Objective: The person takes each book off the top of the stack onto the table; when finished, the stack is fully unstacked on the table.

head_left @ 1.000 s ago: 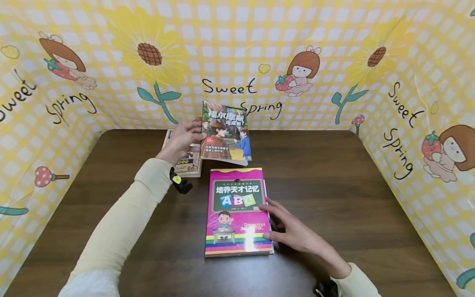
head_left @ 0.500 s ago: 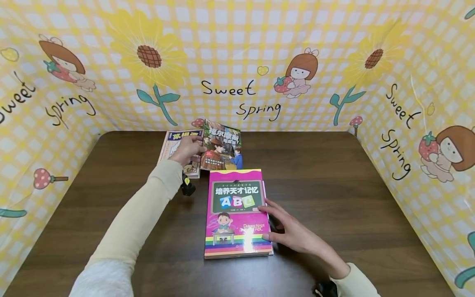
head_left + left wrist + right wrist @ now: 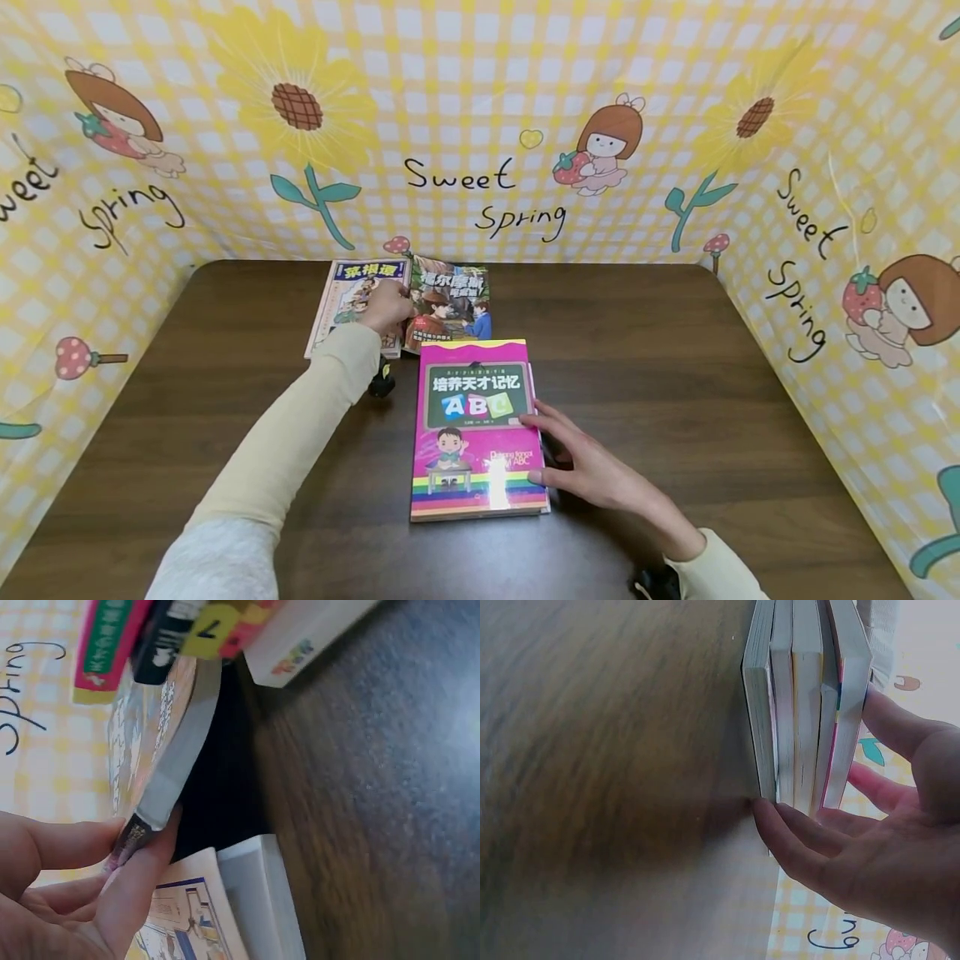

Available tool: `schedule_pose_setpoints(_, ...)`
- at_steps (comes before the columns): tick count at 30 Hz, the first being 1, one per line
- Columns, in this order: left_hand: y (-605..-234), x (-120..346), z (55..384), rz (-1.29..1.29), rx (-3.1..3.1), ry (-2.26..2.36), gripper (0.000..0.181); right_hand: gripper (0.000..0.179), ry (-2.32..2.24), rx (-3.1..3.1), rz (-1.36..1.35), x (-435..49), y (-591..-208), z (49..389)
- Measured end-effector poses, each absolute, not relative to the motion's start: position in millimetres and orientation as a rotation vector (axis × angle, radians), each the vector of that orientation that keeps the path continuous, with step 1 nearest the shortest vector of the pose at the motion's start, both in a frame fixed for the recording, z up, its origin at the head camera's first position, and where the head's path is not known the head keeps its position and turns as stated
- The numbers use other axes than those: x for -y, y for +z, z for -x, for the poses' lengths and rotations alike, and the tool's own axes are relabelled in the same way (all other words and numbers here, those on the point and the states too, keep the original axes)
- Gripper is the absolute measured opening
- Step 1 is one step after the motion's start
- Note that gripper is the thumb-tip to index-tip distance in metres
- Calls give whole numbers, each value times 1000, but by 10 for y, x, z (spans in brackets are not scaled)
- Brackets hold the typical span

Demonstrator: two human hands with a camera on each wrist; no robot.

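My left hand point(image 3: 386, 308) pinches the left edge of a comic-style paperback point(image 3: 453, 292) between thumb and fingers, at its spine. In the left wrist view the paperback point(image 3: 176, 765) curves slightly, with a dark gap under it. Left of it lies a second paperback point(image 3: 330, 321) with a blue title band, partly hidden by the hand. Nearer the body stands a stack topped by a pink ABC book point(image 3: 476, 446). My right hand point(image 3: 592, 467) rests at the stack's right side, thumb and index on the top cover. Its other fingers touch the side of the book stack point(image 3: 802, 712), down to table level.
The dark wooden table point(image 3: 675, 400) extends around the books. A yellow checked cloth point(image 3: 465, 100) with printed flowers and figures stands as a wall behind and at both sides. The stack's spines, including a pink spine point(image 3: 112, 645), face the left wrist camera.
My left hand has lowered the comic-style paperback from a raised, tilted position toward the table, between the second paperback and the stack's far edge. The right hand has stayed on the stack.
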State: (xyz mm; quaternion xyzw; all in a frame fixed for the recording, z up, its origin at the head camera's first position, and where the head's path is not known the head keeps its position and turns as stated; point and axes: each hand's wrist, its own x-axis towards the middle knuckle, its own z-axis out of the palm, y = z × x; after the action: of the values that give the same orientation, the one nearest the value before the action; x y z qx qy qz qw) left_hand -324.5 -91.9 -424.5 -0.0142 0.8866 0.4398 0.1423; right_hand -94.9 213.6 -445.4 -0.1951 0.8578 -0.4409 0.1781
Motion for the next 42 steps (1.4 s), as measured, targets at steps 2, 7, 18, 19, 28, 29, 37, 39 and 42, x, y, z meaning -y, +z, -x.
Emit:
schedule_pose_setpoints(2,-4243,904,3256,22,-2614,1192,6,67,-1245,-2423,551,-2136,-4448,951)
schedule_pose_setpoints(7,-4220,856,3301,-65,-2730,1024,25,67,-1246,-2429,549,-2141,-4441,947)
schedule_pose_setpoints(18,-4114,758,3298,-119,-2838,644,7,67,-1258,-2413,534,-2126,-4426,944)
schedule_pose_setpoints(19,-4102,750,3290,-120,-2845,636,7,67,-1256,-2413,531,-2124,-4427,946)
schedule_pose_setpoints(28,-4135,760,3304,-104,-2801,616,8,67,-1256,-2414,549,-2123,-4454,934)
schedule_pose_setpoints(29,-4146,764,3302,-105,-2799,623,9,67,-1258,-2411,549,-2122,-4455,931)
schedule_pose_setpoints(37,-4108,759,3260,-190,-2911,579,7,65,-1267,-2398,553,-2120,-4456,916)
schedule_pose_setpoints(39,-4053,750,3234,-210,-2938,553,9,65,-1270,-2400,561,-2126,-4459,920)
schedule_pose_setpoints(42,-3948,740,3177,-242,-2952,555,13,65,-1282,-2404,567,-2140,-4457,926)
